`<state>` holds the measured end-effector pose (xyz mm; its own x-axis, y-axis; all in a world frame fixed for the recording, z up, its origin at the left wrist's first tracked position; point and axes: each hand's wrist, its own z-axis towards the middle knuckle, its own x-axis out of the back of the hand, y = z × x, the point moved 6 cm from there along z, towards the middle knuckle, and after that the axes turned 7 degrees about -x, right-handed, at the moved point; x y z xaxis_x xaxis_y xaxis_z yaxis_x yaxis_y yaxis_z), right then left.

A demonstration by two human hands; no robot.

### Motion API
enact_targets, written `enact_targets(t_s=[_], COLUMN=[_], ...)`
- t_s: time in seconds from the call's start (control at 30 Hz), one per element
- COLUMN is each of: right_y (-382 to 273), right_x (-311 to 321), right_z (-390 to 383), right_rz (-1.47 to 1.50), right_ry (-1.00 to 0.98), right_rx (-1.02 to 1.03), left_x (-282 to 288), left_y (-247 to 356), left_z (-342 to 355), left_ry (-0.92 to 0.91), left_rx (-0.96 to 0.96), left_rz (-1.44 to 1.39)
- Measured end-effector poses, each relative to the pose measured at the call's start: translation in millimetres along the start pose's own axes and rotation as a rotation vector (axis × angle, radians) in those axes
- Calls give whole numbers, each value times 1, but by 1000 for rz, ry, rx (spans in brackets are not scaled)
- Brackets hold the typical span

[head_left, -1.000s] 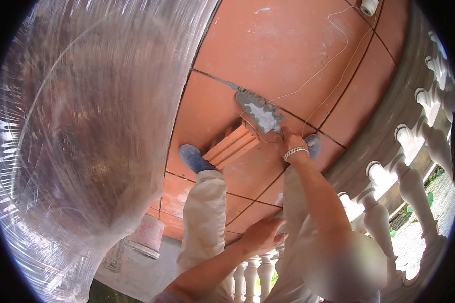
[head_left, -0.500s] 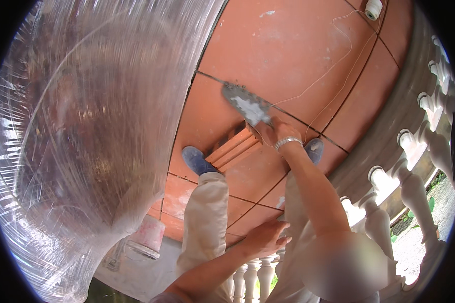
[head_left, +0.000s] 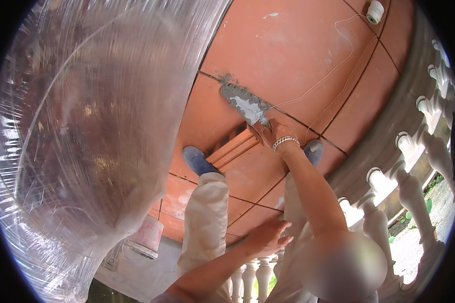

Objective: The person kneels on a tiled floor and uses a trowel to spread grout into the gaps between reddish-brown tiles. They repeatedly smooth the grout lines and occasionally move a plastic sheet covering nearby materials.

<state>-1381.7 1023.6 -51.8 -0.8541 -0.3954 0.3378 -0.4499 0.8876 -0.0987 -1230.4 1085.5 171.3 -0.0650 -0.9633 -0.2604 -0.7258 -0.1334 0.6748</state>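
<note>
Left hand [head_left: 268, 236] near, fingers loosely spread, resting on the thigh, holding nothing. Right hand [head_left: 275, 135] reaches down, clenched on the handle of a trowel [head_left: 245, 105] whose mortar-smeared blade lies along a joint [head_left: 212, 77] between red floor tiles [head_left: 288, 45]. Step looks like working mortar into that joint; next move needs the blade kept on the line. Shoes [head_left: 194, 160] flank the spot. Balustrade [head_left: 414, 192] hems the right, plastic sheet [head_left: 86, 141] the left; open tile beyond, with string spool [head_left: 374, 11] farthest.

free: open tiles [head_left: 288, 45] ahead | blocked: plastic sheet [head_left: 96, 141] left, balustrade [head_left: 414, 166] right, string [head_left: 333, 70] across
</note>
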Motion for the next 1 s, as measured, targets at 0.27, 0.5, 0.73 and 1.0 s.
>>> enact_targets(t_s=[0.27,0.5,0.73,1.0], right_y=[54,26,35,-54], right_x=[6,-7,19,0], right_z=[-21,3,-21,0], right_rz=[-10,-11,-25,180], right_ry=[10,58,70,-34], right_rx=[-39,54,-18,7], left_x=[6,5,7,14], left_y=[0,-5,-4,-14], left_z=[2,5,3,2], left_ry=[26,80,45,90], left_rx=[-12,-37,1,2], left_rz=[-75,-26,-84,-66])
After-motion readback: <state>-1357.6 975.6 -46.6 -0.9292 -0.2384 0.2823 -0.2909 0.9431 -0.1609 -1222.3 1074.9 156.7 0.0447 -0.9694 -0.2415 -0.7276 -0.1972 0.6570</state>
